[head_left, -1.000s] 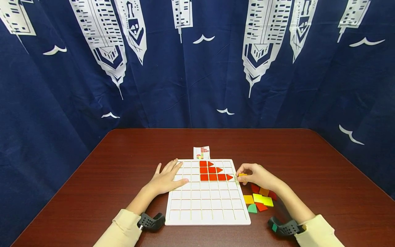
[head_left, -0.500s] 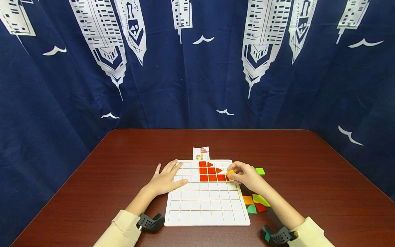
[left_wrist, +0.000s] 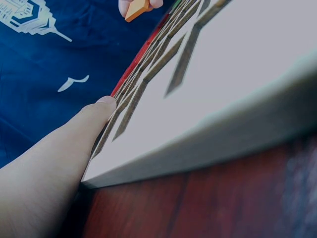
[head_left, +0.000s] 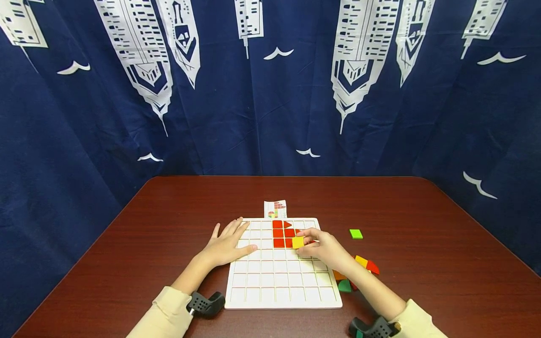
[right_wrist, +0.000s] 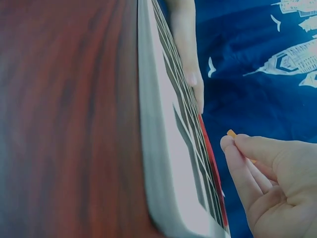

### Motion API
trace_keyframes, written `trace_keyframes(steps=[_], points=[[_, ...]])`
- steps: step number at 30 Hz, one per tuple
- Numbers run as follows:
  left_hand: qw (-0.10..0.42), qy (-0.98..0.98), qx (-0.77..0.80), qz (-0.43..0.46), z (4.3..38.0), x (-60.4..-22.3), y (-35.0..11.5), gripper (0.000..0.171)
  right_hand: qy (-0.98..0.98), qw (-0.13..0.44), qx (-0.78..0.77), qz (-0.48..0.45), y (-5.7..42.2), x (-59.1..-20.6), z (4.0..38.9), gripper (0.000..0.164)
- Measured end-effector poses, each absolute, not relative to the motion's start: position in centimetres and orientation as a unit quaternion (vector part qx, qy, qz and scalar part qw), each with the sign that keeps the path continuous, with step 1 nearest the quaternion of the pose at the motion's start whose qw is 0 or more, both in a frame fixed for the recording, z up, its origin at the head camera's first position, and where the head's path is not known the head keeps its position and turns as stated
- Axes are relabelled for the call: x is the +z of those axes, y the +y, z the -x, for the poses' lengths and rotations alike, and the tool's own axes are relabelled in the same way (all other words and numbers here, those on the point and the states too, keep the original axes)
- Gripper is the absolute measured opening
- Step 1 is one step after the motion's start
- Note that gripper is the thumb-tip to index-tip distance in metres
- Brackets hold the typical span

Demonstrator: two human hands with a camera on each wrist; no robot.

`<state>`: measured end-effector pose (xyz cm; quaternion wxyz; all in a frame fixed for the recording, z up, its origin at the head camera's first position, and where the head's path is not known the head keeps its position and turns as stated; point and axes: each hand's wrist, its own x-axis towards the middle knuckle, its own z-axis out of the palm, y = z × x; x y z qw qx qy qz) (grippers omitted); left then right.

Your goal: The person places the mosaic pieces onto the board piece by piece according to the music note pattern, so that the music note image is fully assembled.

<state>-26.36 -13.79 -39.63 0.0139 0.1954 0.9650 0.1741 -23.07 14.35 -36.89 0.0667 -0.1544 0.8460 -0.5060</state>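
A white board [head_left: 283, 284] with a grid of recessed squares lies on the table. My left hand [head_left: 229, 247] rests spread on its upper left edge, thumb reaching onto the grid. Between thumb and fingers, my right hand [head_left: 324, 249] pinches a yellow square tile [head_left: 297, 242] over the board. In the left wrist view this tile [left_wrist: 137, 10] looks orange and is raised above the board's surface. Rows of red tiles [head_left: 277, 233] fill squares in the upper middle of the grid; the held tile and right hand cover the right ends of the lower rows.
Behind the board lies a small pattern card [head_left: 275, 209] with a coloured figure. Right of the board is a pile of loose tiles, including a green rounded one [head_left: 344, 286], partly hidden by my right forearm. A lime green tile [head_left: 356, 234] lies apart, farther back.
My right hand has carried the yellow tile left from beside the board to over the red rows. The lime green tile, earlier hidden, now shows. My left hand has stayed put.
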Motion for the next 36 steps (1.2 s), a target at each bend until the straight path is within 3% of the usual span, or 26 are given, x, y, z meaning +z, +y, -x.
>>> trace_keyframes(steps=[13, 36], points=[[0.019, 0.966, 0.171, -0.192, 26.3, -39.5, -13.8, 0.08, 0.853, 0.033, -0.482, 0.197, 12.7, -38.4, 22.7, 0.031], [0.019, 0.965, 0.174, -0.193, 26.5, -39.7, -13.8, 0.081, 0.918, -0.028, -0.351, 0.181, 10.5, -38.6, 22.5, 0.02]])
